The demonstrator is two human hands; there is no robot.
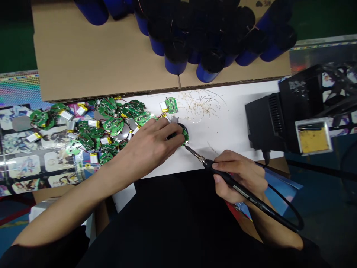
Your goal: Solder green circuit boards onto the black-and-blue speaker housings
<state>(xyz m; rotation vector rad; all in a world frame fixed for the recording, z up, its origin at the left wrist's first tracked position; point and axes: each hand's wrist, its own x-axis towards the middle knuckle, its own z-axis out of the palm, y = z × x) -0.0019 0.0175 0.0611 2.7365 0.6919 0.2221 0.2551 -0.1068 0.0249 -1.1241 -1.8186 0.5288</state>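
My left hand (156, 143) is closed over a small round green circuit board (184, 134) with a dark rim, pressed on the white work surface; much of the board is hidden under the fingers. In my right hand (242, 173) is a black soldering iron (223, 175), gripped like a pen. Its metal tip reaches the lower edge of the board, and I cannot tell whether they touch. Just beyond my left fingers lies another green board (171, 105) with a silver battery. Several more circuit boards (111, 126) with wired battery cells are heaped left of my left hand.
A cardboard sheet (97, 56) across the back bears several blue cylinders with black tops (175, 59). Wire scraps and solder bits lie on the white surface (231, 119). To the right stand a black soldering station (264, 119) and a tray of yellow sponge (314, 139); the iron's cable loops below.
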